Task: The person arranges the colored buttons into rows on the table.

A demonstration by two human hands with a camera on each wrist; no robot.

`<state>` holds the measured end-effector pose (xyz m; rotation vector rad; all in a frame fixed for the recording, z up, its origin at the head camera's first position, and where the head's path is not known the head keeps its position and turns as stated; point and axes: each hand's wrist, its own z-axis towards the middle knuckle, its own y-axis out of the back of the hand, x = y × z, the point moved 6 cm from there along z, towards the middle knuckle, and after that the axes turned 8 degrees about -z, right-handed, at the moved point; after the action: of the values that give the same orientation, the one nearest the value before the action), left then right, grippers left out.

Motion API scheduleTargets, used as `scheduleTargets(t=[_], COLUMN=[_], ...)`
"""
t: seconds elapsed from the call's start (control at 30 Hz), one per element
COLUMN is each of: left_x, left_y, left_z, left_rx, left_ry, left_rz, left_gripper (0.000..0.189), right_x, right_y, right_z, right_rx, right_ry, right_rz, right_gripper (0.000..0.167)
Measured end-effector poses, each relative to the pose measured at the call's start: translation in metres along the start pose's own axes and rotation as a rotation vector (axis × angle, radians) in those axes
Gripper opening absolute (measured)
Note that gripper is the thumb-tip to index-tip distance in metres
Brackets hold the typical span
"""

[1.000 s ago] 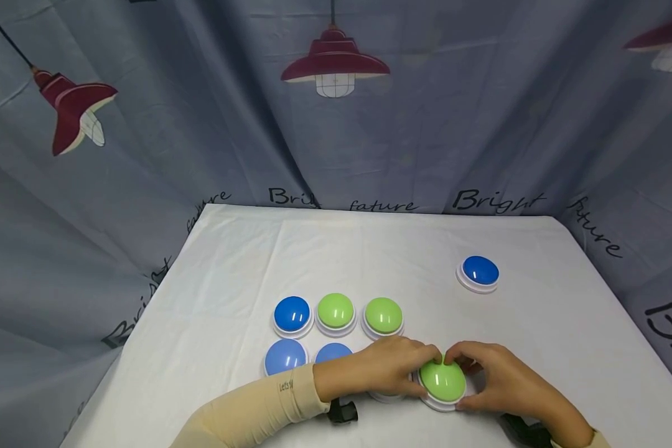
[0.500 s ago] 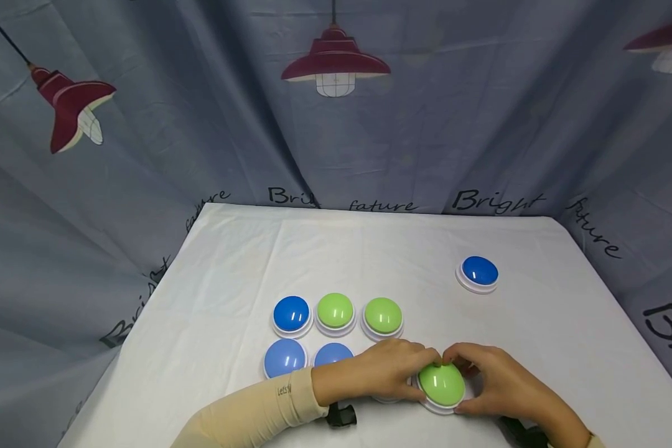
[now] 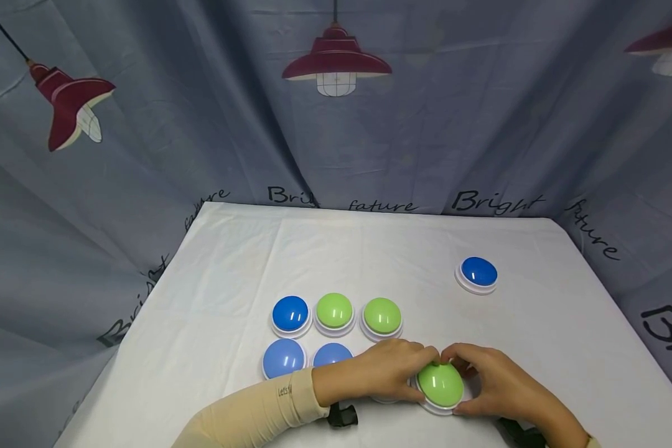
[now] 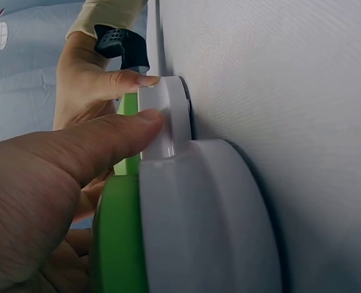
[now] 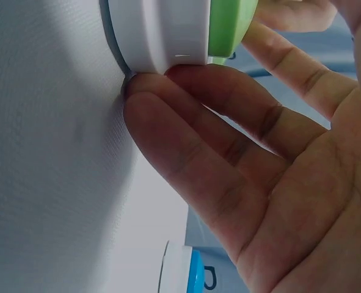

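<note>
A domed green push button (image 3: 440, 384) with a white base sits on the white-covered table, between both hands. My left hand (image 3: 389, 370) holds its left side, the thumb (image 4: 140, 129) on the white base and the other fingers at the far edge. From the right, my right hand (image 3: 501, 379) grips the same button, with thumb near the front and curled fingers behind. Both hands' fingertips nearly meet at the back. Another green button (image 4: 122, 238) lies right beside it, touching or almost touching; in the head view my left hand mostly covers it.
Left of the hands lie two lighter blue buttons (image 3: 284, 358), one partly behind my left forearm. Behind them stands a row of a darker blue button (image 3: 290, 313) and two green buttons (image 3: 334, 310). One blue button (image 3: 478, 272) sits alone at the back right.
</note>
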<state>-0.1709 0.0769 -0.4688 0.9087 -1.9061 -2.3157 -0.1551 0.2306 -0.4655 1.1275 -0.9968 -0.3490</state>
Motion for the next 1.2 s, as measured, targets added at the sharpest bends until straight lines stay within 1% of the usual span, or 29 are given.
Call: scheduleTargets(t=[0.27, 0.43, 0.53, 0.63, 0.8, 0.93, 1.1, 1.2], left_x=[0.001, 0.003, 0.005, 0.007, 0.009, 0.009, 0.01, 0.01], left_y=[0.003, 0.003, 0.003, 0.004, 0.004, 0.004, 0.002, 0.002], left_z=[0.001, 0.003, 0.005, 0.008, 0.011, 0.012, 0.013, 0.014], left_rx=[-0.004, -0.001, 0.018, 0.054, 0.111, 0.125, 0.128, 0.129], left_ry=[0.016, 0.017, 0.023, 0.036, 0.06, 0.069, 0.069, 0.067], left_rz=[-0.024, -0.039, -0.062, -0.085, -0.118, -0.132, -0.11, -0.097], left_gripper=[0.065, 0.061, 0.059, 0.06, 0.061, 0.062, 0.063, 0.062], right_x=[-0.002, -0.003, -0.003, -0.003, -0.004, -0.004, -0.003, -0.004], right_y=[0.001, 0.0, 0.0, 0.001, 0.001, 0.001, -0.001, -0.002], right_z=[0.0, 0.001, 0.001, 0.001, 0.001, 0.001, 0.0, -0.001], right_rx=[0.009, 0.01, 0.017, 0.028, 0.067, 0.074, 0.053, 0.036], right_ry=[-0.031, -0.04, -0.041, -0.043, -0.046, -0.032, -0.015, -0.02], right_rz=[-0.002, -0.014, -0.023, -0.021, 0.023, 0.039, 0.011, -0.009], right_gripper=[0.069, 0.07, 0.069, 0.067, 0.062, 0.062, 0.065, 0.066])
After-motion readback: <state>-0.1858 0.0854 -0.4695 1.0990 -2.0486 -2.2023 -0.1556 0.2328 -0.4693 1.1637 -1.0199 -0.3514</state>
